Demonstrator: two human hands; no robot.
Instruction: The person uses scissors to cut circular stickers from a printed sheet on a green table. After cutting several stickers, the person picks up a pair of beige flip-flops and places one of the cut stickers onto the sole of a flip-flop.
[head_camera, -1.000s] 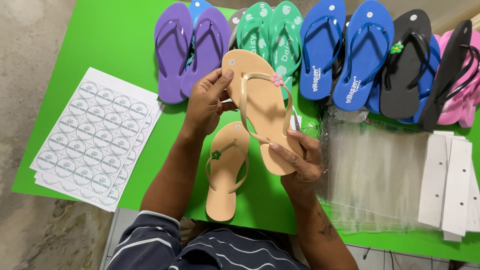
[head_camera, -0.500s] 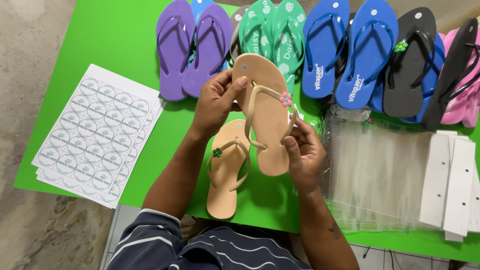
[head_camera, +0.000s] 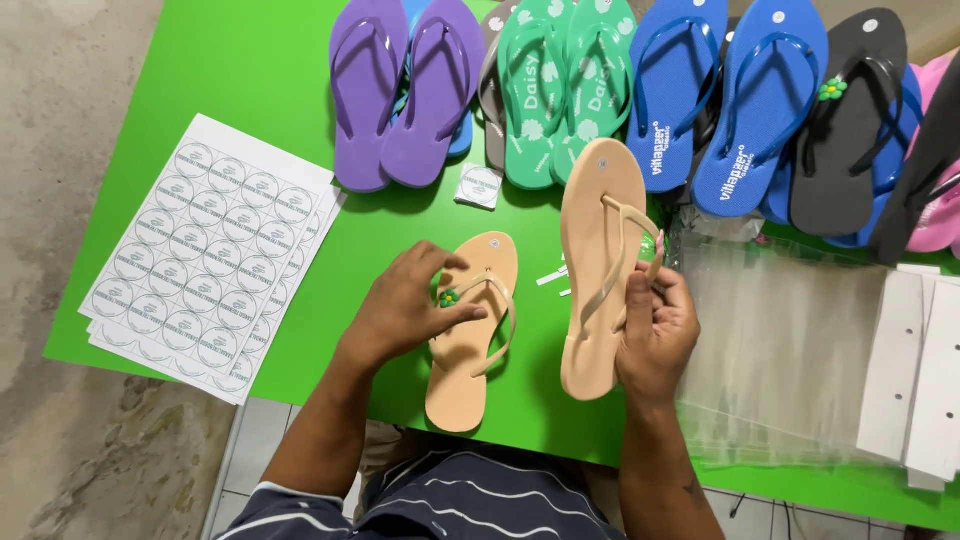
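Two beige flip-flops are in front of me on the green table (head_camera: 260, 90). My right hand (head_camera: 655, 330) grips one beige flip-flop (head_camera: 598, 240) by its side and strap, holding it upright just above the table. The other beige flip-flop (head_camera: 478, 345) lies flat, with a small green flower on its strap. My left hand (head_camera: 410, 305) rests on it, fingers pinching the strap near the flower.
Rows of purple (head_camera: 400, 90), green (head_camera: 560, 80), blue (head_camera: 720, 100), black (head_camera: 850, 120) and pink flip-flops lie along the far edge. A sheet of round stickers (head_camera: 205, 250) sits at left. Clear plastic bags (head_camera: 790, 350) and white card strips (head_camera: 925, 370) lie at right.
My left hand let go of the raised flip-flop and dropped onto the one lying flat. My right hand now holds the raised flip-flop alone, shifted to the right.
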